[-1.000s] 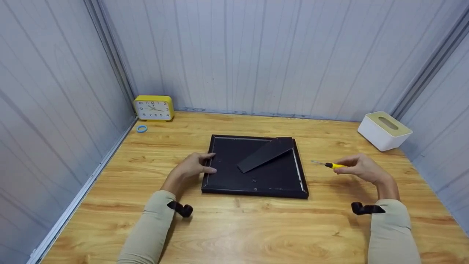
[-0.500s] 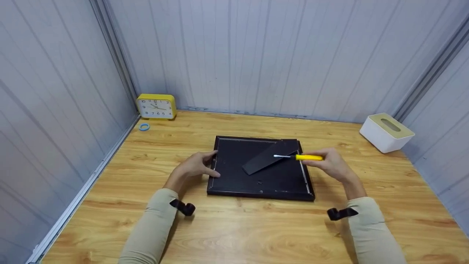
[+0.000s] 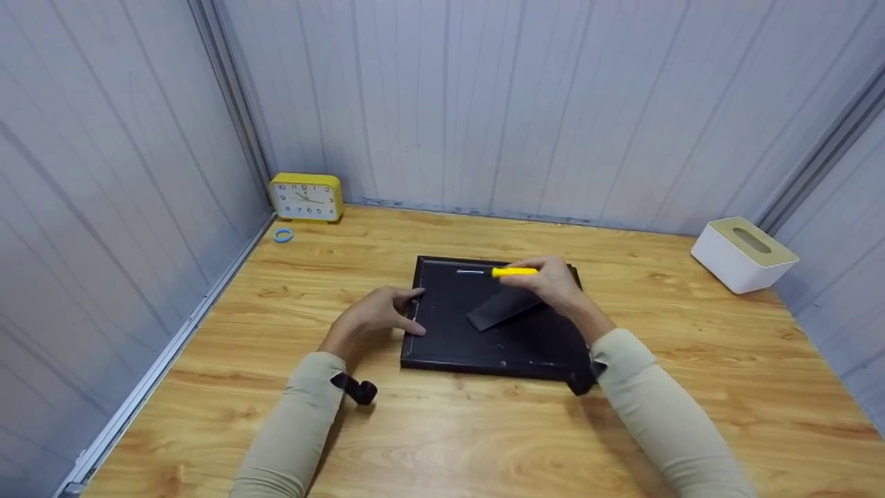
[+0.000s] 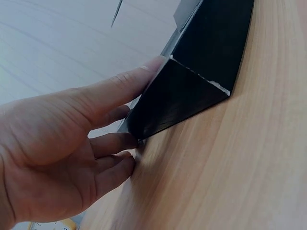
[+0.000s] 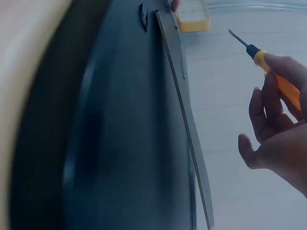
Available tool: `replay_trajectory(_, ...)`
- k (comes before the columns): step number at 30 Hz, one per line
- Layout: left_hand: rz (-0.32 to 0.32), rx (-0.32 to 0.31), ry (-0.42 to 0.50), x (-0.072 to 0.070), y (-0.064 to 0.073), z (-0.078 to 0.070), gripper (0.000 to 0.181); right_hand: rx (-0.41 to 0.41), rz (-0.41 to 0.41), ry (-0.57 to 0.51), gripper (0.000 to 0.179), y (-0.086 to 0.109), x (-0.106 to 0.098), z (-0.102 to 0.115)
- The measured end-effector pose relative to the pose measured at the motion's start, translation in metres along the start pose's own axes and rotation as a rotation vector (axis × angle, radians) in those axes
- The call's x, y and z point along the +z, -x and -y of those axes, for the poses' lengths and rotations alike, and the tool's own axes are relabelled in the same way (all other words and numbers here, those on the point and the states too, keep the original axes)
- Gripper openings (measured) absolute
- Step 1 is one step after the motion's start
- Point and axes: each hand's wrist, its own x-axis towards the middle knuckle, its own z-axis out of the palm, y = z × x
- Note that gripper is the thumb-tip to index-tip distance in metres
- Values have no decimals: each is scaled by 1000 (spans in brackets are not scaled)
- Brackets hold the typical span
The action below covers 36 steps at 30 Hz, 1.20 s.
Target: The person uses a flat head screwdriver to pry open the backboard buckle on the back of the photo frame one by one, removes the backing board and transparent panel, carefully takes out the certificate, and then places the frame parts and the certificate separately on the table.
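Observation:
A black picture frame [image 3: 456, 339] lies back side up on the wooden table, its stand leg [image 3: 501, 310] slanting across the backing. My left hand [image 3: 377, 312] holds the frame's left edge. In the left wrist view, the thumb [image 4: 129, 79] is on the frame's upper edge and the fingertips are at its lower edge near the tabletop. Over the back part of the frame, my right hand [image 3: 553, 282] grips a screwdriver [image 3: 513, 272] by its yellow handle. The screwdriver's metal shaft points left, above the backing. My right hand and forearm hide the leg's upper end and part of the frame's right side.
At the back left stands a yellow alarm clock [image 3: 306, 198], with a light blue ring [image 3: 283, 236] in front of it. A white tissue box [image 3: 740, 263] with a wood-toned lid sits at the back right. Panelled walls [image 3: 470, 104] border the table.
My right hand has carried the screwdriver leftward from beside the frame to above its back part. The left hand keeps its place at the frame's left edge.

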Motion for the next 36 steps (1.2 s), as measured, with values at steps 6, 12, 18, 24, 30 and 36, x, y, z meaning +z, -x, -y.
replay_trajectory(6, 37, 2, -51, 0, 1, -2, 76, 79, 67, 10, 41, -32, 31, 1)
replay_trajectory(12, 15, -9, -47, 0, -1, -10, 73, 117, 104, -27, 38, -51, 44, -2)
replay_trajectory(18, 80, -69, -76, 3, -2, -16, 82, 158, 155, -4, 33, -56, 47, -13)
replay_trajectory(24, 179, -122, -121, 3, -1, -18, 88, 149, 166, 24, 30, -59, 48, -15)
replay_trajectory(30, 191, -136, -274, 2, 1, -21, 90, 145, 189, 36, 31, -62, 52, -14)
replay_trajectory(36, 189, -147, -345, 5, 2, -23, 95, 153, 200, 26, 36, -63, 58, -13)
